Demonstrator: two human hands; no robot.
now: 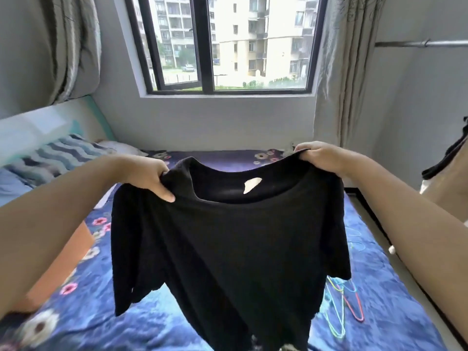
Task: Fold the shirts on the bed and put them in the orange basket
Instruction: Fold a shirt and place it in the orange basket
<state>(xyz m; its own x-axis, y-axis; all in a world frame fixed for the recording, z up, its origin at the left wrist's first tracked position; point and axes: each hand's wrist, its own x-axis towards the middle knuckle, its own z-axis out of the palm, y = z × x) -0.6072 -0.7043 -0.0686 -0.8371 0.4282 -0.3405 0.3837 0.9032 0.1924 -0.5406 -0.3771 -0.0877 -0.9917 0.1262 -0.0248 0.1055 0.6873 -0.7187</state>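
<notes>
A black short-sleeved shirt [228, 249] hangs spread out in the air above the bed, its neck opening and a white label facing me. My left hand [149, 177] grips the shirt's left shoulder. My right hand [321, 158] grips its right shoulder, slightly higher. Both sleeves droop at the sides and the hem falls out of view at the bottom. The orange basket [63, 264] stands on the bed at the left, partly hidden behind my left forearm.
The bed has a blue floral sheet [126, 320]. Coloured wire hangers [342, 307] lie on it at the right. Striped pillows [58, 158] sit at the far left by the headboard. A window and curtains are behind; dark clothing [448, 160] hangs at the right edge.
</notes>
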